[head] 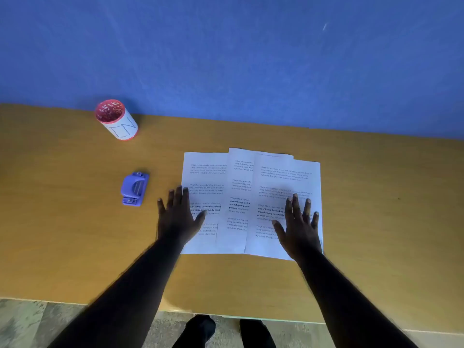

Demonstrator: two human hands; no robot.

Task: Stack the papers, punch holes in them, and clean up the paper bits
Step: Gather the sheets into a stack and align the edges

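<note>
Blue wall (pixel 226 59), matte and faintly streaked, fills the upper part of the view, and below it runs the smooth wooden bench (pixel 62 234), its near edge partly hidden by the two forearms. Three printed papers (pixel 241 172) lie fanned and overlapping on the bench right of centre; the middle sheet is largely covered by the right one, and the text is too blurred to read in full. The left hand (pixel 177 217) is flat with fingers spread, resting across the left edge of the leftmost sheet and onto the bench. The right hand (pixel 298 227) is also flat and spread, pressed on the rightmost sheet, hiding its near corner. Far left by the wall stands a cylindrical cup (pixel 116 120), red inside with pale specks, wrapped in a white label with pen strokes. Between cup and papers sits a small purple plastic hole punch (pixel 134 189).
</note>
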